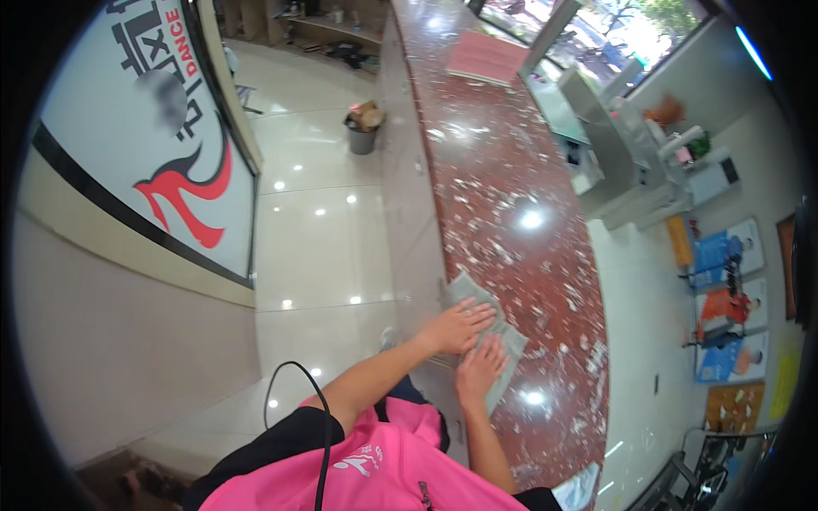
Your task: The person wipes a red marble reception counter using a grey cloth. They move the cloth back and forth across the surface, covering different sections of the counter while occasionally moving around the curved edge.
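Observation:
A grey-green cloth (511,342) lies spread at a slant on the red speckled stone countertop (511,268), close to its left edge. Palm down on the upper part of the cloth rests my left hand (457,327), its fingers extended and slightly apart. Just below it, my right hand (484,370) also lies flat on the cloth, fingers pointing up the counter. The two hands are very close together, and neither is seen to grip the cloth. The undersides of both hands are hidden.
Farther along the counter lies a pink flat item (487,56). A waste bin (363,137) stands on the tiled floor left of the counter. A light blue item (578,490) sits at the counter's near right corner. A black cable (324,409) hangs before my chest.

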`<state>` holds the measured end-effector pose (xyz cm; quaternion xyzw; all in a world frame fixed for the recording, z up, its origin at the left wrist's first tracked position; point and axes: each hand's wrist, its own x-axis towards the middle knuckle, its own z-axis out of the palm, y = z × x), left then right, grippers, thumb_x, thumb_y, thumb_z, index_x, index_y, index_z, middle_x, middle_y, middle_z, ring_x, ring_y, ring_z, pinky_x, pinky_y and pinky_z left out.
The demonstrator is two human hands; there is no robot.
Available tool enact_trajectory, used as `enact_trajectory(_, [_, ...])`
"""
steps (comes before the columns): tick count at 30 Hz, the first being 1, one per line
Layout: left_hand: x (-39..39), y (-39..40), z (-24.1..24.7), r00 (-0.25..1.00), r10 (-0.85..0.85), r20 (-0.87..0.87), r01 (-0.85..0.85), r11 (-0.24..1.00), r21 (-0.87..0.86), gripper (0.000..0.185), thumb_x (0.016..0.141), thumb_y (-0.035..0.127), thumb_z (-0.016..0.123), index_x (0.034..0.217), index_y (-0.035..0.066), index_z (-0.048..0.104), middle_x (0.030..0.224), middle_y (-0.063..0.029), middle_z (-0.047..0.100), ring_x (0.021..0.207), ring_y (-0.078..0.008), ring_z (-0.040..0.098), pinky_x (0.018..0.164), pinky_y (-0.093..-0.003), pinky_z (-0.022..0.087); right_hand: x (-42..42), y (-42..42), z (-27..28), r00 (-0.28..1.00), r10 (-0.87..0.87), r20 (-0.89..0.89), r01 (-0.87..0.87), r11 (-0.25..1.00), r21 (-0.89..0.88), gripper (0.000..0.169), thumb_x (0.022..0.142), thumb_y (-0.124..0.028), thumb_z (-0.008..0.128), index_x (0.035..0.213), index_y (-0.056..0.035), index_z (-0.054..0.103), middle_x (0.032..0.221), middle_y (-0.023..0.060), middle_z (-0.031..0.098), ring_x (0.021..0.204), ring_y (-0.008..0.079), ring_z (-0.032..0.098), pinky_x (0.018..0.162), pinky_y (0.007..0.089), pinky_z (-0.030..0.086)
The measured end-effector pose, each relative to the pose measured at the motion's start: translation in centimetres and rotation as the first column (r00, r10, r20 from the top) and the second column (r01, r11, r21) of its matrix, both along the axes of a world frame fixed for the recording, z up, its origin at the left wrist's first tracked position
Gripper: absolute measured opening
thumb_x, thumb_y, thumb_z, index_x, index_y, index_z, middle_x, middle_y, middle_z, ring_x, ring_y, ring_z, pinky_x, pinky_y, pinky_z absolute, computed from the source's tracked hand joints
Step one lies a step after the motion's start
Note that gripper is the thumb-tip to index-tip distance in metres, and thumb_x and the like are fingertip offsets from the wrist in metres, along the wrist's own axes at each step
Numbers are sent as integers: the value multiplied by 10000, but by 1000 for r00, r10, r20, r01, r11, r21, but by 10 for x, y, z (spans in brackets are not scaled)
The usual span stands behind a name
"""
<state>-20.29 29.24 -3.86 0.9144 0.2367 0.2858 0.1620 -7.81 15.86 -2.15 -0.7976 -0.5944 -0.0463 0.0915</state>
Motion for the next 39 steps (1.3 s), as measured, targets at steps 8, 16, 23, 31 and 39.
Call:
enact_trajectory(8, [-63,192,15,986,58,-157,-65,997,-37,678,1005,283,589,1626,29,492,1739,-104,450,1657,-259,339,1373,-525,186,-59,211,11,986,141,-84,-139,990,29,654,1020,-224,578,1604,45,456,1696,231,434,1641,404,312,1358,622,150])
enact_trajectory(16, [-111,411,26,969,46,-242,-60,997,-51,701,1016,272,565,1661,35,431,1779,-100,389,1681,-253,281,1378,-506,170,-104,428,11,971,199,-135,-198,980,22,695,1000,-231,590,1603,75,434,1679,260,429,1638,418,304,1357,633,126])
enact_trajectory(23, [-163,594,13,987,118,-107,-127,988,-83,654,1028,277,556,1629,27,483,1763,-105,418,1664,-261,318,1375,-509,189,-147,623,10,956,284,-76,-283,959,27,677,998,-194,584,1598,78,429,1658,263,449,1621,430,327,1354,622,158])
enact_trajectory(31, [-215,828,9,952,28,-306,-50,997,-65,665,1093,360,457,1683,55,439,1793,-69,378,1686,-227,274,1387,-517,135,-222,841,-4,982,187,-28,-184,979,88,642,1025,-205,584,1574,94,438,1644,299,450,1603,441,355,1355,600,196])
enact_trajectory(39, [-244,999,21,939,-72,-335,45,995,-87,668,1080,318,432,1692,50,423,1803,-87,352,1697,-247,237,1387,-550,92,-272,1011,-9,1000,-1,7,0,992,123,640,1066,-306,549,1561,93,470,1640,294,481,1589,440,395,1351,596,212])
